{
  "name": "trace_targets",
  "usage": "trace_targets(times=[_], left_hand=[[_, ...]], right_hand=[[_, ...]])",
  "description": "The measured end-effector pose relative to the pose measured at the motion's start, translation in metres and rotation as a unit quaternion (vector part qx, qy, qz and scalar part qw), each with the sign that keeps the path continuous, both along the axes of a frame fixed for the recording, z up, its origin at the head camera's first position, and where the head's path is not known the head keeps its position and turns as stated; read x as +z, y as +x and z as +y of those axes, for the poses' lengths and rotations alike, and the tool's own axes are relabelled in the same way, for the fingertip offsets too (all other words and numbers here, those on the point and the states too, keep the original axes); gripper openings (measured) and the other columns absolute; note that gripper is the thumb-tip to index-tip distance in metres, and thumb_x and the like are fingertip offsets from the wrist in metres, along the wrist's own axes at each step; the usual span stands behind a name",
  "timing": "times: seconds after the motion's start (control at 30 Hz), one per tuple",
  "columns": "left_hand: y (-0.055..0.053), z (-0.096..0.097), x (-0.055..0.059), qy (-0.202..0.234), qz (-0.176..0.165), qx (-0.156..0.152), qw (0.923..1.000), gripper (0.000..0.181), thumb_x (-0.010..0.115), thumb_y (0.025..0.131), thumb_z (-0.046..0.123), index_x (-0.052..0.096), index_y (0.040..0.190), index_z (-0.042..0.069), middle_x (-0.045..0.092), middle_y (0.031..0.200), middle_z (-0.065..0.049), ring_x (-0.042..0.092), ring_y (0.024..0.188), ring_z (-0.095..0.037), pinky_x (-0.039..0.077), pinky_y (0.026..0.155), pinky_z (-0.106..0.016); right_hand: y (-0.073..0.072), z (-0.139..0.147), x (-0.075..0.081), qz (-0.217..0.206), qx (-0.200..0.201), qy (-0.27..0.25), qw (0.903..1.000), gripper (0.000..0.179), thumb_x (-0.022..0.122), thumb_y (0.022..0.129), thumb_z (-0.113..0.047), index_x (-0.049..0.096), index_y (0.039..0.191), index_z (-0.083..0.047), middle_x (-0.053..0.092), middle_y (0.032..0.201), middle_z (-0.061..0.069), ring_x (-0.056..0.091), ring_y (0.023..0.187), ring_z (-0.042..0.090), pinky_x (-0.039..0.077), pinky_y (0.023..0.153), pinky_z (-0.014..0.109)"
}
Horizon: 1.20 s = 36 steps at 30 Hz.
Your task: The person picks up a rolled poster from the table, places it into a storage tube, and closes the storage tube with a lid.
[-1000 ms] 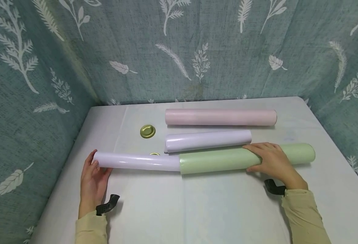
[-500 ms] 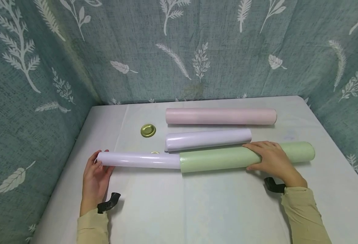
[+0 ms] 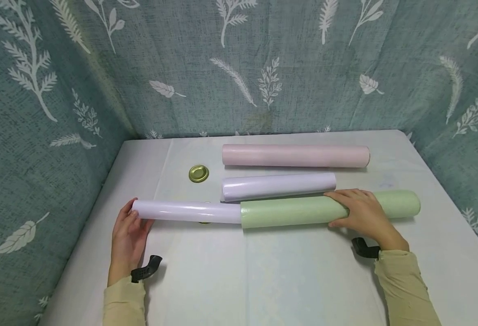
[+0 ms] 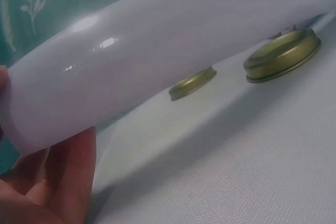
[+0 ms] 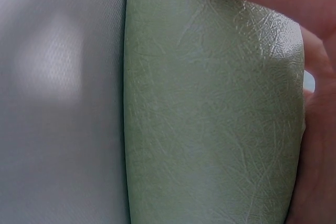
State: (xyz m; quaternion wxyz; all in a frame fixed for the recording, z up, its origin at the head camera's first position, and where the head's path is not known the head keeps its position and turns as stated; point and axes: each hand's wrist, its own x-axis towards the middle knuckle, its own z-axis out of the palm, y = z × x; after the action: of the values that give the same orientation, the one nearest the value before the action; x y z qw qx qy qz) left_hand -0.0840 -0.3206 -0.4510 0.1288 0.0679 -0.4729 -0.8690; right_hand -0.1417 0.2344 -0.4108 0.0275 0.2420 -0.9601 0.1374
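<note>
My left hand [image 3: 129, 237] holds the left end of a glossy pale-lavender roll [image 3: 185, 211], thumb near its edge and fingers beneath. In the left wrist view this roll [image 4: 126, 51] is raised off the table at that end. Its right end is hidden inside the left mouth of a thicker light-green roll [image 3: 287, 213], which lies on the table. My right hand [image 3: 363, 215] grips the green roll right of its middle, thumb on the near side and fingers over the top. The right wrist view shows the green roll's [image 5: 210, 103] creased, shiny surface close up.
Behind the green roll lies a second pale-lavender roll [image 3: 279, 186], with a pink roll [image 3: 296, 155] farther back. A gold jar lid [image 3: 198, 173] sits at the back left. Another gold lid [image 4: 283, 56] is mostly covered by the held roll. Patterned cloth walls [image 3: 206, 108] border the white table [image 3: 206, 280].
The left hand has moved slightly right with the lavender roll, whose exposed length has become shorter as it slides into the green roll. The right hand and green roll stay nearly still.
</note>
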Motion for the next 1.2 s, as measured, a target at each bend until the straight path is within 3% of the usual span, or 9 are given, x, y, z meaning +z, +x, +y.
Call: trace_targets(times=[0.3,0.8,1.0,1.2], left_hand=[[0.0001,0.0005,0.0032,-0.023,-0.012,0.007,0.9996,0.047,0.049,0.091,0.006,0.033,0.135,0.006,0.025,0.139,-0.012,0.034,0.121,-0.024,0.040,0.092,-0.034],[0.0029,-0.0013,0.0035,-0.022,-0.016,0.004,0.9996,0.045,0.050,0.091,0.007,0.035,0.133,0.004,0.036,0.129,-0.008,0.041,0.113,-0.020,0.041,0.091,-0.031],[0.0009,-0.0002,0.0048,-0.064,-0.009,-0.013,0.9978,0.050,0.050,0.091,0.011,0.030,0.136,0.006,0.035,0.127,-0.007,0.042,0.111,-0.021,0.043,0.088,-0.029],[0.0007,0.0035,0.0061,-0.122,-0.043,-0.010,0.9916,0.048,0.055,0.090,0.019,0.038,0.133,0.009,0.036,0.128,-0.009,0.043,0.110,-0.022,0.044,0.086,-0.027]], right_hand=[[-0.0005,-0.0006,-0.0016,0.000,-0.002,0.006,1.0000,0.081,0.076,0.059,-0.052,0.047,0.129,-0.023,0.050,0.123,0.008,0.040,0.113,0.032,0.023,0.093,0.051],[-0.0011,-0.0042,0.0001,-0.004,-0.003,0.008,1.0000,0.082,0.075,0.058,-0.053,0.046,0.129,-0.023,0.049,0.122,0.010,0.040,0.113,0.033,0.023,0.092,0.052],[0.0000,-0.0041,-0.0008,0.007,-0.001,0.004,1.0000,0.082,0.076,0.058,-0.052,0.047,0.128,-0.022,0.051,0.121,0.010,0.042,0.111,0.034,0.024,0.091,0.051],[0.0002,-0.0045,0.0012,0.009,0.000,0.006,0.9999,0.082,0.077,0.057,-0.052,0.047,0.128,-0.022,0.051,0.120,0.010,0.042,0.111,0.033,0.024,0.091,0.051]])
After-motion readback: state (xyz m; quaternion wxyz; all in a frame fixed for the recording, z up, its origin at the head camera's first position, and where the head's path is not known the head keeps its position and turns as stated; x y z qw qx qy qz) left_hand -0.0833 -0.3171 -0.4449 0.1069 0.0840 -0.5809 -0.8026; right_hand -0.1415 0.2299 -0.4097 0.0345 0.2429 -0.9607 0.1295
